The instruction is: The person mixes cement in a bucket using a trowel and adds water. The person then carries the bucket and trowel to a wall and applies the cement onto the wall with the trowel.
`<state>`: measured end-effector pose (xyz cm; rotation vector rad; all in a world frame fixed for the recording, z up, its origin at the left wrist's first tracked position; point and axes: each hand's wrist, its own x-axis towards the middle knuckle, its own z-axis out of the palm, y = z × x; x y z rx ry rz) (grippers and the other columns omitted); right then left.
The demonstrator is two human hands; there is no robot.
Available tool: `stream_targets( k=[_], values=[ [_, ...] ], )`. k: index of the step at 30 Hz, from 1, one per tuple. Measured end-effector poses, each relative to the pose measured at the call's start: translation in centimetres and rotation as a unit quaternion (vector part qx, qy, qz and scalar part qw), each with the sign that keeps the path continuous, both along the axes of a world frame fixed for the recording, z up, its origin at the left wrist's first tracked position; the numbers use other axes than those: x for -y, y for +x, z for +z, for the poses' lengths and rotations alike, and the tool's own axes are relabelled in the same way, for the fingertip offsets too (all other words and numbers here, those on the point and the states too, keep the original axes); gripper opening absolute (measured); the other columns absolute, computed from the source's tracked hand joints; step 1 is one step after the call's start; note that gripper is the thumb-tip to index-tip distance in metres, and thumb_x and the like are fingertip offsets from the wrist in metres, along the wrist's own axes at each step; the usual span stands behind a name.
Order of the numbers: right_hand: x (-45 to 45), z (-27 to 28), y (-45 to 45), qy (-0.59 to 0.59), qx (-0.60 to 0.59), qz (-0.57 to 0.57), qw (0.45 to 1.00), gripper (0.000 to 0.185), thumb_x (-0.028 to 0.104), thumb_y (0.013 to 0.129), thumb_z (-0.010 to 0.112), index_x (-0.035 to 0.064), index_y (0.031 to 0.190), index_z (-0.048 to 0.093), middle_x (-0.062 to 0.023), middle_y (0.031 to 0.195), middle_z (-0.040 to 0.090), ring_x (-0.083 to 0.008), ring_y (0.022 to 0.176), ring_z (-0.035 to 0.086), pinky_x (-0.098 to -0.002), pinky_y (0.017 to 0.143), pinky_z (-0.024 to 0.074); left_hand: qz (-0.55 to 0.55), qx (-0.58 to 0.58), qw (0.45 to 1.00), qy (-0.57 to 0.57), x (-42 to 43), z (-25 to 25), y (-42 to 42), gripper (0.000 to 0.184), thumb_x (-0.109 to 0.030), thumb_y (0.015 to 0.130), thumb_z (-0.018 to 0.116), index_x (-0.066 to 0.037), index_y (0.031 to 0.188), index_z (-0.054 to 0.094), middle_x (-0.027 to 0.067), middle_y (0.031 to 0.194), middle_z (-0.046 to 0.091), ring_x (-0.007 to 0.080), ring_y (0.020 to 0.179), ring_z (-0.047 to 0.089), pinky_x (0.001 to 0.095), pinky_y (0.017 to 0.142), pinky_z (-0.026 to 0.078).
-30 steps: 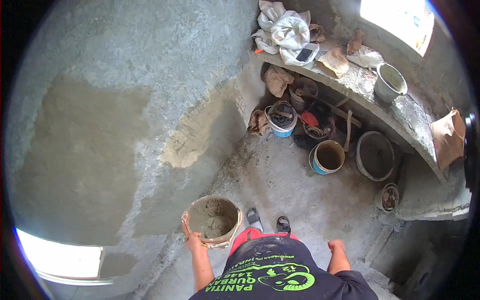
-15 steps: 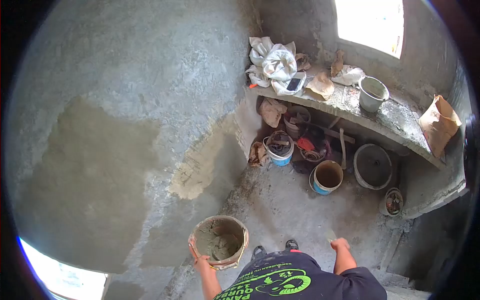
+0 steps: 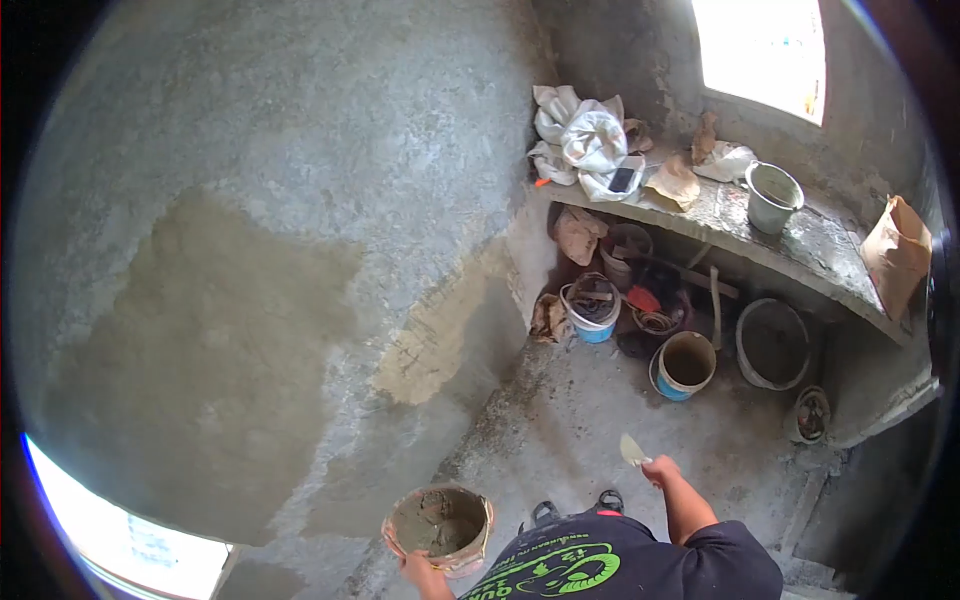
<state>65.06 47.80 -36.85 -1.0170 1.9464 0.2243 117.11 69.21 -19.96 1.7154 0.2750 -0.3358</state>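
Note:
My left hand (image 3: 422,572) grips the near left rim of a bucket (image 3: 486,548) that holds wet grey mortar (image 3: 440,525). The bucket hangs beside the plastered wall at the lower middle. Out in front of my body on the right, my right hand (image 3: 660,470) is closed on the handle of a trowel (image 3: 632,450). Its pale blade points up and to the left, over the floor, apart from the bucket.
A concrete shelf (image 3: 720,208) carries white sacks (image 3: 595,140), a phone (image 3: 622,180) and a grey bucket (image 3: 774,212). Beneath and before it stand a blue-white bucket (image 3: 676,388), a round tub (image 3: 745,345) and other buckets. A partly damp wall (image 3: 220,370) rises at left.
My right hand has moved forward, and the trowel blade now shows clearly. The bucket in my left hand sits lower in view. The camera view has tilted up.

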Motion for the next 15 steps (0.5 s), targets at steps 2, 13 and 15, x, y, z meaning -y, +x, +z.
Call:
stream_targets(
  k=[2, 13, 15],
  values=[
    [-1.2, -3.2, 0.2, 0.055, 0.035, -0.01, 0.998, 0.04, 0.038, 0.082, 0.065, 0.0045, 0.099, 0.079, -0.0158, 0.098, 0.077, -0.0266, 0.09, 0.077, -0.0383, 0.08, 0.0582, 0.024, -0.005, 0.999, -0.025, -1.1, 1.1, -1.0, 0.039, 0.009, 0.058, 0.057, 0.001, 0.096, 0.062, 0.0111, 0.098, 0.065, 0.0305, 0.078, 0.065, 0.0437, 0.064, 0.052],
    [-1.3, 0.3, 0.5, 0.053, -0.017, 0.046, 0.997, 0.04, 0.04, 0.087, 0.064, 0.0033, 0.098, 0.078, -0.0108, 0.093, 0.078, -0.0216, 0.08, 0.076, -0.0354, 0.075, 0.059, 0.047, 0.0, 0.998, 0.051, -7.8, -7.0, 3.4, 0.019, 0.002, 0.066, 0.058, 0.002, 0.085, 0.06, 0.0134, 0.092, 0.063, 0.0313, 0.071, 0.061, 0.0447, 0.055, 0.047],
    [-0.1, 1.3, 0.6, 0.035, 0.032, 0.05, 0.998, 0.044, 0.043, 0.089, 0.065, 0.0018, 0.096, 0.076, -0.0111, 0.088, 0.076, -0.0223, 0.073, 0.074, -0.0364, 0.069, 0.0588, 0.039, -0.015, 0.998, 0.044, -7.0, -4.8, 1.5, 0.019, 0.002, 0.066, 0.058, 0.002, 0.085, 0.06, 0.0136, 0.092, 0.063, 0.0309, 0.072, 0.061, 0.0443, 0.057, 0.048]
  ],
)
